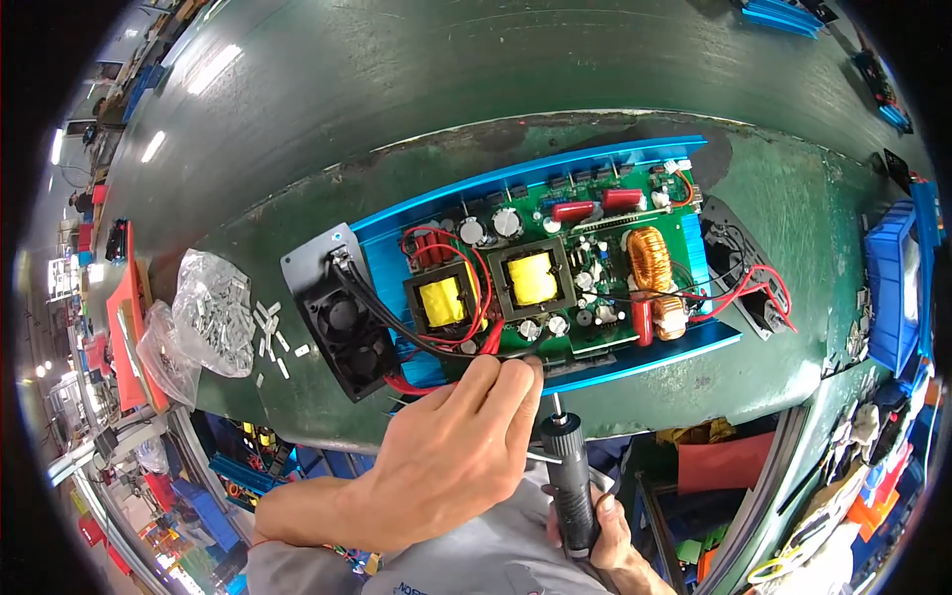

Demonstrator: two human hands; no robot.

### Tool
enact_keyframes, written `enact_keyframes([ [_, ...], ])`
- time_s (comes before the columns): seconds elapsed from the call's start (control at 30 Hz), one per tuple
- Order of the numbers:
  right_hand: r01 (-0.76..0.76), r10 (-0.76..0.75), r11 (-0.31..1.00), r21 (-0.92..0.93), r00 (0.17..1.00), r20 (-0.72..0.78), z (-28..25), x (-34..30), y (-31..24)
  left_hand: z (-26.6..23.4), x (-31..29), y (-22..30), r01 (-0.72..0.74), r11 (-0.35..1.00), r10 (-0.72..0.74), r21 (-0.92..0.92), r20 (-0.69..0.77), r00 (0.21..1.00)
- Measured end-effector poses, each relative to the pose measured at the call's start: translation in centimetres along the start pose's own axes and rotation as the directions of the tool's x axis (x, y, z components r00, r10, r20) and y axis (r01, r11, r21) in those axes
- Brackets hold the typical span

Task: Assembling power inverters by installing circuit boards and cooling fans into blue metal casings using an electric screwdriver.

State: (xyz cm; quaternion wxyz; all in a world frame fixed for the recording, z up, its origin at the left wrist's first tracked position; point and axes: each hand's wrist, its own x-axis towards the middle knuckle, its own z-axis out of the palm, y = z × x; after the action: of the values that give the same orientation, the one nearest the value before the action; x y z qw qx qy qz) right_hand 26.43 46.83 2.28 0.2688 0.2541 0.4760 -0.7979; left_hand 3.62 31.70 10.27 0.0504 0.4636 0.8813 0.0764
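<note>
A green circuit board [580, 260] with two yellow transformers and copper coils sits in a blue metal housing [635, 362] on the green workbench [793, 208]. A black end panel with two fans [342, 322] lies at the housing's left end, joined by red and black wires. My left hand [446, 461] reaches over the housing's near edge, its fingertips pinched together at the board's front rim; whatever they pinch is hidden. My right hand [605, 531] grips a black electric screwdriver [567, 476], its bit pointing up at the housing's near edge.
A clear plastic bag of small metal parts [213, 312] lies left of the fans, with several loose white pieces [273, 337] beside it. A second black end panel [739, 283] with wires lies at the housing's right end. Blue bins [892, 288] stand at the far right.
</note>
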Motion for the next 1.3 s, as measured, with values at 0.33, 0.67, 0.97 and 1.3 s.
enact_keyframes([
  [0.33,0.054,-0.054,0.998,-0.017,0.999,0.005,-3.1,-0.7,3.8,-0.8,-1.1,-0.5,0.098,0.986,-0.117,-0.138,-0.133,0.984],
  [0.67,0.11,-0.638,0.732,-0.672,0.455,-0.621,-8.1,-3.7,-8.2,2.4,-8.1,-7.1,0.518,0.242,-0.942,-0.821,-0.071,0.328],
  [0.97,-0.211,-0.823,0.149,-0.966,0.515,-0.239,-10.3,-1.2,-15.1,-0.4,-6.1,-2.5,0.487,0.628,-0.737,-0.607,-0.266,0.621],
  [1.3,0.091,-0.839,-0.031,-0.995,0.539,0.076,-14.1,5.3,-30.8,-1.1,-5.8,-4.3,0.376,0.823,-0.535,-0.426,-0.355,0.767],
])
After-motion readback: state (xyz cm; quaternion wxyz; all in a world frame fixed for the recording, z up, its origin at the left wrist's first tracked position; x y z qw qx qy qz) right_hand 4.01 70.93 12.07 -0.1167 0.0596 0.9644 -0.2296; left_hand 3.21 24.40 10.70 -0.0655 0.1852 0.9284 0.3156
